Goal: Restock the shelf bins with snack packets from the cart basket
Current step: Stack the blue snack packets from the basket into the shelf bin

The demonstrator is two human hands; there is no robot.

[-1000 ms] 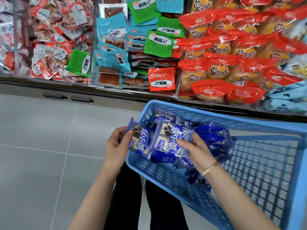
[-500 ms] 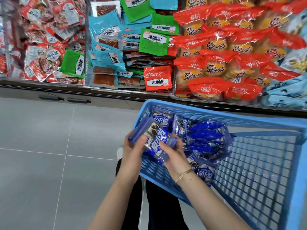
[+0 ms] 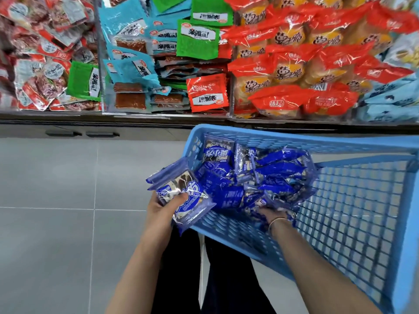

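A light blue plastic cart basket (image 3: 353, 214) stands in front of me, holding a heap of blue snack packets (image 3: 267, 177) in its near-left corner. My left hand (image 3: 163, 207) is shut on a small stack of blue packets (image 3: 183, 196), held just outside the basket's left rim. My right hand (image 3: 272, 215) reaches down into the heap inside the basket; its fingers are buried among the packets, so its grip is hidden. A thin bracelet shows on that wrist.
Beyond the basket runs a row of shelf bins (image 3: 158, 114) piled with packets: red-and-clear ones at left, teal and green (image 3: 197, 39) in the middle, red-orange buns (image 3: 294, 71) at right, pale blue (image 3: 390, 100) at far right. Grey tiled floor (image 3: 56, 200) lies to the left.
My right hand let go of the packets held with the left and dropped into the heap in the basket. My left hand kept the stack and moved slightly left, outside the rim.
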